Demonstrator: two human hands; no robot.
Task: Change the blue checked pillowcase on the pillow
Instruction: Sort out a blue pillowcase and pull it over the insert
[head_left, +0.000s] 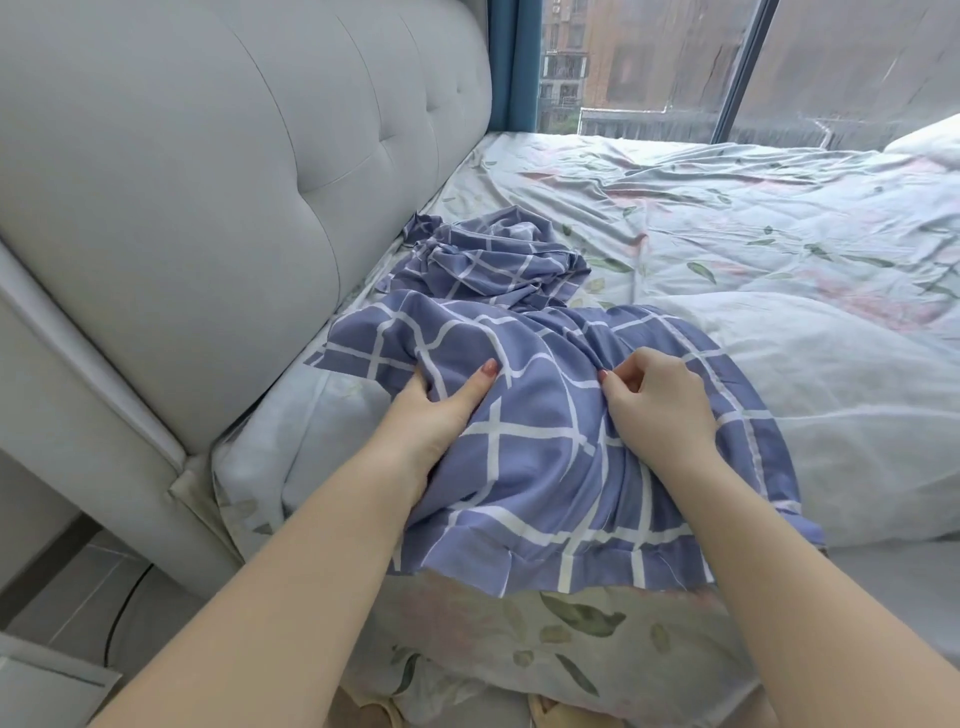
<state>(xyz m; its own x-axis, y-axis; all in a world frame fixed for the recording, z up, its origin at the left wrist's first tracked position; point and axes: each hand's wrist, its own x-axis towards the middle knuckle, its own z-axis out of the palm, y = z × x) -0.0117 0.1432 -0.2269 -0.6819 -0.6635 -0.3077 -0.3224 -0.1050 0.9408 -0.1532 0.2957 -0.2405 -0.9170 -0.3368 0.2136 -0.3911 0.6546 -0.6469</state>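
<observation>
A blue checked pillowcase (550, 467) lies spread over the near corner of the bed, its frilled edge hanging toward me. My left hand (436, 410) grips a fold of it on the left, thumb on top and fingers tucked under the cloth. At its middle, my right hand (654, 400) pinches the fabric with curled fingers. A second piece of blue checked cloth (498, 260) lies crumpled farther back by the headboard. A bare white pillow (831, 395) rests just right of the pillowcase, partly under it.
The grey padded headboard (208, 182) rises on the left. The floral sheet (727, 208) covers the bed up to a window (675, 62) at the far side. Another white pillow corner (930, 140) shows at far right. Grey floor (78, 597) lies at lower left.
</observation>
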